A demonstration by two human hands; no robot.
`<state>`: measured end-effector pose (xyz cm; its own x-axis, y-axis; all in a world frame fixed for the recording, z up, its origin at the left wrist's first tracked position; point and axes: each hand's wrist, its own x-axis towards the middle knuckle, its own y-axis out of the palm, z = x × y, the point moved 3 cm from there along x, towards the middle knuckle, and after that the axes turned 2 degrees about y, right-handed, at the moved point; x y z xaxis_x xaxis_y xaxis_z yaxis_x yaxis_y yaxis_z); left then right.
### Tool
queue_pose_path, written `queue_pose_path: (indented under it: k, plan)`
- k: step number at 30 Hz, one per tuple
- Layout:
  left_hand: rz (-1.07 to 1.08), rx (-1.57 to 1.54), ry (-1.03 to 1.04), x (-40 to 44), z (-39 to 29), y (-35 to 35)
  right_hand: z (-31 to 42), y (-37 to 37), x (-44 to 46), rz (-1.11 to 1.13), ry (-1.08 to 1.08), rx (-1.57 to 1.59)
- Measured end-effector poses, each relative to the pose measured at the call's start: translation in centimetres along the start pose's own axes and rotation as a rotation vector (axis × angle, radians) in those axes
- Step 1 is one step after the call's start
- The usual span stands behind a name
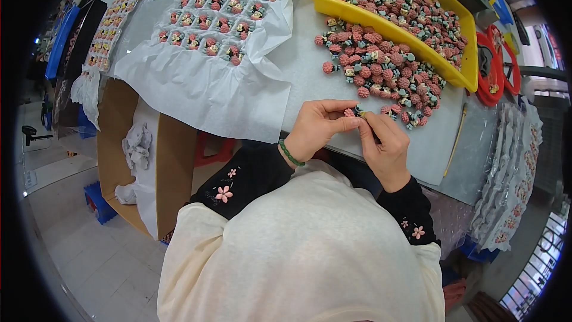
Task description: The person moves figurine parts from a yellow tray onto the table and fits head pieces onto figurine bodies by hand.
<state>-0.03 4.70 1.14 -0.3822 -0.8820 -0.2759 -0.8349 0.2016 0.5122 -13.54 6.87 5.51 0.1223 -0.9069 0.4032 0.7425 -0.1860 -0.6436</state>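
Note:
Between the fingertips of both hands is a small figurine (353, 112) with a pink, bumpy top. My left hand (316, 126), with a green bracelet at the wrist, pinches it from the left. The thumb and fingers of my right hand (384, 146) close on its right side. Just beyond the hands lies a loose pile of similar figurines (381, 68) on the white table surface (310, 71). A yellow bin (393, 34) full of the same figurines stands behind the pile.
White paper (202, 92) with a tray of figurines in rows (223, 21) lies at the back left. A cardboard box (176, 161) stands below it. A thin stick (456, 140), stacked wrapped trays (506, 173) and red-handled tools (490, 71) are at the right.

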Motion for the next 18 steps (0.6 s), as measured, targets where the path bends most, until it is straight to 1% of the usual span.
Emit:
queue_pose_path:
  k: [10, 18]
  plan:
    - [-0.004, -0.007, -0.007, -0.09, -0.16, 0.10, 0.23, 0.21, -0.20, -0.023, 0.025, -0.061]
    - [0.001, -0.004, 0.005, -0.12, -0.24, 0.21, 0.20, 0.02, -0.08, -0.016, 0.000, -0.026]
